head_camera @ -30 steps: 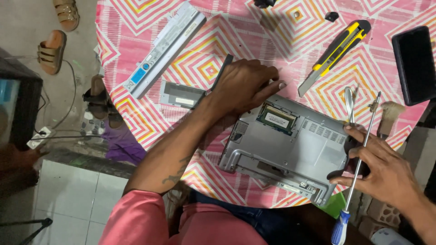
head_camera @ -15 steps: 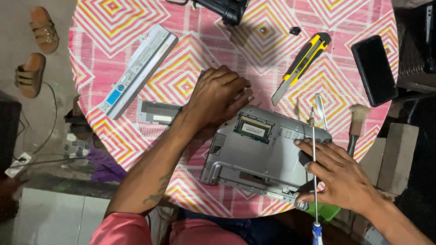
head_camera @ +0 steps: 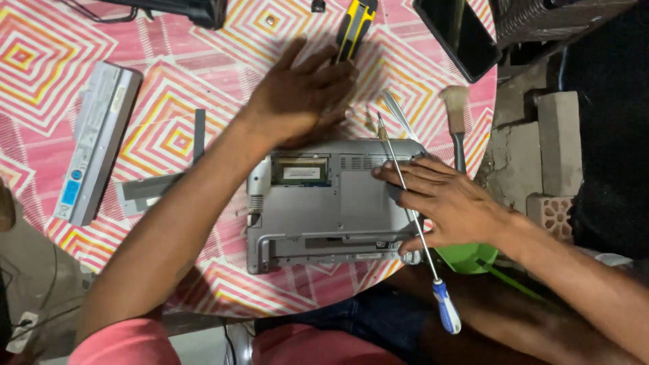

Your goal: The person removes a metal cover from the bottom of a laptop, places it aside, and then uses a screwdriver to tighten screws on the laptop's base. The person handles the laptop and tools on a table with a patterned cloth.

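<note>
- Head view: I see the silver laptop (head_camera: 331, 203) lying upside down at the near edge of the round table (head_camera: 169, 142), its memory bay open and a green module showing inside.
- My right hand (head_camera: 449, 203) lies flat on the laptop's right end, fingers spread. The long screwdriver (head_camera: 416, 223) runs under them, pinned rather than gripped. Its blue handle hangs off the table's near edge, so I judge it could slide off and drop if the hand lifts.
- The screwdriver tip sits just past the laptop's far edge. A slip could drag the shaft across the casing or towards the open bay.
- My left hand (head_camera: 301, 98) is open and loose, holding nothing, on the cloth just beyond the laptop's far edge and touching the yellow utility knife (head_camera: 355, 27). I cannot tell whether the blade is out; if it is, a careless reach risks a cut.
- The laptop's near edge overhangs the table slightly, so a hard press there might tip it.
- Far left lies the grey battery pack (head_camera: 94, 152); a small brush (head_camera: 458, 122) and a dark phone (head_camera: 456, 34) lie to the right.
</note>
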